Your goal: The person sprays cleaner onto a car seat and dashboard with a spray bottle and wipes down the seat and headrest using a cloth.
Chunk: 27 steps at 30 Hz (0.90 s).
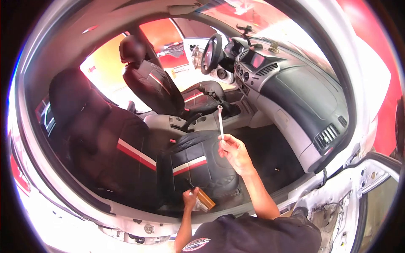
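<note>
Raised in front of the dashboard side of the cabin, my right hand (234, 154) pinches the lower end of a silver ring wrench (221, 122). The wrench stands nearly upright, its ring end at the top. My left hand (190, 199) is lower, close to the front edge of the near seat. Its fingers are closed around an amber object with a black top (205, 200), possibly a bottle; something whitish shows beneath it. The near seat cushion (192, 162), black with a white and red stripe, lies beyond both hands.
The far seat (154, 82) has a matching cover. A gear lever (217, 99) and handbrake (192, 121) stand between the seats. Beyond are the steering wheel (211, 54) and dashboard (303, 84). The door sill (168, 230) runs along the front, with a stripped door panel (341, 206) at right.
</note>
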Motion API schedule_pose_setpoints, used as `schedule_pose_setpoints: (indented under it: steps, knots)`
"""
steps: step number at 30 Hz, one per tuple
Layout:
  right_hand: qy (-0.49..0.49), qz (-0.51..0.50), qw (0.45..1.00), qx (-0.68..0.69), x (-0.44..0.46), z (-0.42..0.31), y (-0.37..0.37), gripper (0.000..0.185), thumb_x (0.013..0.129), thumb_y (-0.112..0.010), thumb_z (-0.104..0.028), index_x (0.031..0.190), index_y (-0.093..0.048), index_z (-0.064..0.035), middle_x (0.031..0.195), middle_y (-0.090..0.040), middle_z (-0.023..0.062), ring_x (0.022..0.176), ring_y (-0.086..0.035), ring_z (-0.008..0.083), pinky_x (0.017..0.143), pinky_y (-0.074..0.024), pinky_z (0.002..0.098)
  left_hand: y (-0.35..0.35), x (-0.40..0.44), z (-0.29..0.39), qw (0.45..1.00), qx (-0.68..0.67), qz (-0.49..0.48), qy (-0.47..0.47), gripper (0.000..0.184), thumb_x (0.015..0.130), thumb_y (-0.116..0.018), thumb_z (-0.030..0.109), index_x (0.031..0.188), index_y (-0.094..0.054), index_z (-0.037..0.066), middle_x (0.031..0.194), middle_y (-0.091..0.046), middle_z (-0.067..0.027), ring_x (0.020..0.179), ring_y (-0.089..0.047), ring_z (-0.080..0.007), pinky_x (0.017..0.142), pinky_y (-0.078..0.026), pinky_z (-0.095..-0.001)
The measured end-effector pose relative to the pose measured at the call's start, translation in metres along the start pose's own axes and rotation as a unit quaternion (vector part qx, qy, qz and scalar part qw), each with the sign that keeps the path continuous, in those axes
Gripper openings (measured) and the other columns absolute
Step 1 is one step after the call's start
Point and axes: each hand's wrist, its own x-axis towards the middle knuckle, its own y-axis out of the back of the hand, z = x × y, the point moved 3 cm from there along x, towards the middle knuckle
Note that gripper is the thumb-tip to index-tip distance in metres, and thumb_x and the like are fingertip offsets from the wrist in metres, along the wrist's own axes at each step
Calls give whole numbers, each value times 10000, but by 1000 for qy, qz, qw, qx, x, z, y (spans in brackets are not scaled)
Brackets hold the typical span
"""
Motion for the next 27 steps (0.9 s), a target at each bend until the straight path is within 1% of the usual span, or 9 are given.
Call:
schedule_pose_setpoints:
  steps: [4, 5, 8, 14, 18, 19, 22, 23, 27]
  knots:
    - [6, -14, 999, -47, 22, -10, -9, 283, 1037, -662, -112, 1297, -662, -1, 879, -606, -17, 774, -580, 100, 728, -477, 273, 0, 0, 4, 1000, 8, 3, -23, 427, 913, -786, 396, 882, -771, -30, 714, -721, -58, 703, -634, -88, 662, -513, -343]
    - [7, -11, 998, -58, 24, -12, -11, 299, 1041, -654, -111, 1318, -659, 2, 878, -605, -19, 775, -578, 97, 731, -476, 272, 2, 0, 3, 999, 39, -10, 12, 436, 910, -782, 409, 899, -777, -27, 737, -739, -73, 722, -661, -98, 685, -526, -345]
    - [31, -38, 995, -82, 36, -22, -22, 379, 1056, -631, -113, 1419, -615, -2, 885, -596, -28, 795, -570, 75, 746, -481, 250, -3, 4, -10, 1000, -5, 0, -24, 438, 910, -779, 416, 895, -775, -22, 737, -735, -76, 713, -666, -115, 686, -524, -341]
    - [44, -88, 994, -42, 50, -44, -51, 385, 1058, -628, -114, 1427, -612, -7, 879, -584, -35, 814, -565, 71, 760, -483, 250, 0, 0, -4, 1000, -6, -11, -13, 431, 910, -784, 416, 886, -772, -14, 736, -728, -65, 709, -651, -106, 674, -514, -344]
    - [37, -103, 993, -42, 54, -55, -67, 353, 1041, -648, -97, 1385, -633, -17, 897, -604, -19, 794, -564, 89, 741, -475, 247, 3, -3, 3, 1000, 9, 1, -12, 433, 910, -785, 414, 871, -767, -17, 715, -714, -64, 695, -644, -107, 664, -509, -340]
    - [43, -105, 992, -55, 53, -61, -75, 363, 1054, -653, -142, 1391, -638, -8, 864, -589, -45, 760, -546, 65, 726, -480, 240, 2, -2, 2, 1000, 7, -1, -10, 434, 910, -786, 413, 867, -766, -18, 710, -712, -68, 689, -644, -110, 662, -508, -341]
    - [77, -133, 983, -97, 63, -72, -86, 326, 1046, -666, -136, 1347, -670, -8, 845, -597, -36, 748, -540, 62, 708, -468, 240, 3, -4, 7, 1000, 20, -1, -11, 436, 912, -784, 415, 858, -765, -18, 702, -713, -80, 679, -646, -118, 657, -506, -345]
    - [101, -146, 979, -100, 69, -73, -90, 277, 1042, -674, -128, 1286, -705, -2, 841, -607, -28, 738, -530, 56, 687, -452, 235, 4, -5, 11, 1000, 28, 1, -14, 438, 913, -783, 415, 855, -764, -18, 701, -714, -84, 676, -646, -120, 656, -506, -346]
    - [138, -158, 972, -109, 78, -86, -104, 226, 1042, -671, -113, 1224, -729, 9, 855, -615, -32, 716, -495, 45, 642, -420, 218, 0, 1, -11, 1000, 3, 9, -30, 447, 915, -781, 419, 851, -761, -24, 704, -719, -87, 676, -644, -114, 656, -506, -347]
